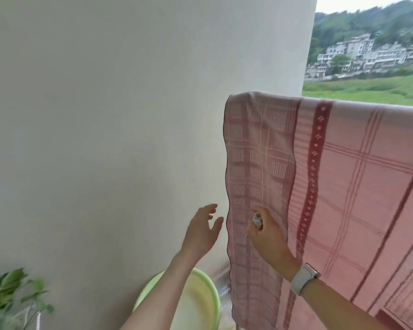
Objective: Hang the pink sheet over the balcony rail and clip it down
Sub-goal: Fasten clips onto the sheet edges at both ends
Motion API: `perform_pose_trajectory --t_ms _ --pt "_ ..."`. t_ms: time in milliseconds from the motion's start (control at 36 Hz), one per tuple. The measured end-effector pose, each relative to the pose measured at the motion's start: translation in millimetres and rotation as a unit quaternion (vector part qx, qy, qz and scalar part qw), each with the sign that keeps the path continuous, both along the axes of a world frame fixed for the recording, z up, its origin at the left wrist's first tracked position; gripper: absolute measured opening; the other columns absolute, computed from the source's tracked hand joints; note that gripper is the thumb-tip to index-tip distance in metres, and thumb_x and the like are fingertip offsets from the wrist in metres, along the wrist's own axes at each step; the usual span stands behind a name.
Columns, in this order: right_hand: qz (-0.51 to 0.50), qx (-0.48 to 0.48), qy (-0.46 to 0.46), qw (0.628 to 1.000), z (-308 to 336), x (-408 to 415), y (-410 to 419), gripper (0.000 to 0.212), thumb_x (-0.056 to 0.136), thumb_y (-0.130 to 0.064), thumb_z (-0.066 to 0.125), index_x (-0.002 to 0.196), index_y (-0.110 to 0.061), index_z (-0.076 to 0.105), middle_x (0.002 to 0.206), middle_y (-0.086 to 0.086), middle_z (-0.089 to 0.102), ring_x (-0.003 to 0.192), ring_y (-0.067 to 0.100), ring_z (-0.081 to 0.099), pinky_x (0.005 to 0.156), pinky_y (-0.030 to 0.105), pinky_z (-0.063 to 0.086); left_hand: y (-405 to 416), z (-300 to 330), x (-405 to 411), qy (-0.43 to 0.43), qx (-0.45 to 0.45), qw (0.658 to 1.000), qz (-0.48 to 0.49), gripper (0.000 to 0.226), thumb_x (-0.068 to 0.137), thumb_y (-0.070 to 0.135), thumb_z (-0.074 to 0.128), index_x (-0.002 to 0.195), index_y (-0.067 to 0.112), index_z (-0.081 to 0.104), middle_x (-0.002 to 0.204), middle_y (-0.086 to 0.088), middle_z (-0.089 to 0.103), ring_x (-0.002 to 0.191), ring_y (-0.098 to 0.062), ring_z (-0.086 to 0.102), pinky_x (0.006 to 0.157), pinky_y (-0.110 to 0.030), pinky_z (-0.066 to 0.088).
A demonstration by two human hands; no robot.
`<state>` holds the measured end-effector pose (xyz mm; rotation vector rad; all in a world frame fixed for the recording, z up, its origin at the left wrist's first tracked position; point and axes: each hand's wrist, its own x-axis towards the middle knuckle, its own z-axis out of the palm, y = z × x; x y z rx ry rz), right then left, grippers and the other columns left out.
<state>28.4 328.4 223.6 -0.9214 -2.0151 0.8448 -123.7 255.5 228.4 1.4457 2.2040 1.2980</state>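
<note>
A leafy plant [7, 296] sits low by the white wall [105, 115], then a green basin [200, 298]; the left hand [202, 231] reaches up with fingers spread, the right hand [267, 232] pinches a pale clip [256, 220] against the pink sheet [343, 186], draped over the rail

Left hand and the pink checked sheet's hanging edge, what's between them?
Nothing: in the head view only bare white wall shows between the open left hand and the pink checked sheet edge.
</note>
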Motion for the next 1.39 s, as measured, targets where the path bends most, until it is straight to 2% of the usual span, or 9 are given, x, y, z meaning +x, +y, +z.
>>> perform_pose_trajectory --t_ms 139,306,472,583,750,889,972,1056,1389 --pt "-0.043 0.019 0.006 0.999 1 -11 20 0.012 0.087 -0.017 0.046 0.099 -0.021 0.047 0.069 0.003 0.052 0.051 0.005 0.043 0.054 0.025 0.036 62 8 -18 -0.073 0.068 0.993 -0.068 0.041 0.082 0.024 0.066 0.121 0.017 0.053 0.113 0.007 0.053 0.096 -0.014 0.057 0.084 -0.03 0.05" --pt "-0.115 0.041 -0.003 0.993 21 -36 27 0.007 0.087 -0.008 0.05 0.087 -0.015 0.054 0.068 -0.009 0.046 0.058 0.002 0.045 0.056 0.011 0.034 93 0 -28 -0.105 0.122 0.981 -0.112 0.018 0.084 0.022 0.064 0.069 0.028 0.058 0.074 0.006 0.065 0.074 -0.01 0.061 0.074 -0.03 0.051" --pt "-0.256 0.064 -0.011 0.965 46 -76 25 0.033 0.075 -0.05 0.062 0.074 -0.018 0.054 0.063 -0.001 0.056 0.054 0.014 0.051 0.05 0.025 0.043 84 -17 -39 -0.022 0.188 0.953 -0.238 0.024 0.078 0.036 0.055 0.075 0.015 0.066 0.073 0.006 0.065 0.07 -0.008 0.056 0.065 -0.017 0.044" --pt "-0.32 0.093 -0.044 0.942 48 -84 26 0.026 0.085 -0.035 0.056 0.07 -0.014 0.051 0.054 -0.003 0.048 0.047 0.014 0.045 0.048 0.031 0.042 95 -21 -63 0.027 0.223 0.922 -0.315 0.021 0.079 0.031 0.06 0.087 0.017 0.072 0.088 0.006 0.065 0.083 -0.004 0.057 0.074 -0.008 0.043" --pt "-0.319 0.1 -0.034 0.942 37 -71 25 0.025 0.091 -0.027 0.05 0.072 -0.011 0.047 0.05 -0.004 0.035 0.041 0.01 0.03 0.044 0.02 0.024 119 -6 -78 -0.169 0.13 0.918 -0.334 0.031 0.088 0.012 0.057 0.114 0.027 0.055 0.11 0.009 0.053 0.103 -0.006 0.054 0.087 -0.017 0.045" --pt "-0.326 0.122 -0.053 0.936 37 -69 15 0.019 0.09 -0.021 0.052 0.074 -0.012 0.051 0.051 -0.01 0.035 0.043 0.011 0.036 0.044 0.017 0.025 145 18 -68 -0.342 -0.006 0.83 -0.441 0.058 0.086 0.054 0.046 0.137 0.027 0.04 0.142 0.01 0.041 0.128 -0.009 0.04 0.105 -0.033 0.035" --pt "-0.316 0.118 -0.05 0.94 36 -72 8 0.013 0.09 -0.019 0.053 0.077 -0.017 0.05 0.054 -0.006 0.04 0.044 0.011 0.037 0.043 0.026 0.032 156 25 -61 -0.434 -0.023 0.772 -0.464 0.037 0.087 0.045 0.051 0.109 0.017 0.064 0.112 -0.001 0.064 0.109 -0.018 0.056 0.097 -0.04 0.04" --pt "-0.301 0.09 -0.044 0.948 36 -81 0 0.008 0.09 -0.023 0.054 0.094 -0.027 0.047 0.066 0.001 0.054 0.053 0.017 0.051 0.051 0.039 0.047 160 27 -57 -0.459 0.014 0.785 -0.416 0.018 0.089 0.024 0.058 0.086 0.008 0.068 0.081 -0.005 0.065 0.08 -0.02 0.06 0.08 -0.036 0.047" --pt "-0.27 0.226 -0.111 0.929 44 -117 15 0.024 0.092 -0.024 0.051 0.116 -0.022 0.051 0.097 -0.003 0.065 0.078 0.011 0.062 0.063 0.03 0.053 166 30 -83 -0.515 0.079 0.778 -0.351 0.013 0.088 0.008 0.055 0.088 0.003 0.067 0.078 -0.004 0.068 0.075 -0.016 0.063 0.076 -0.027 0.053"
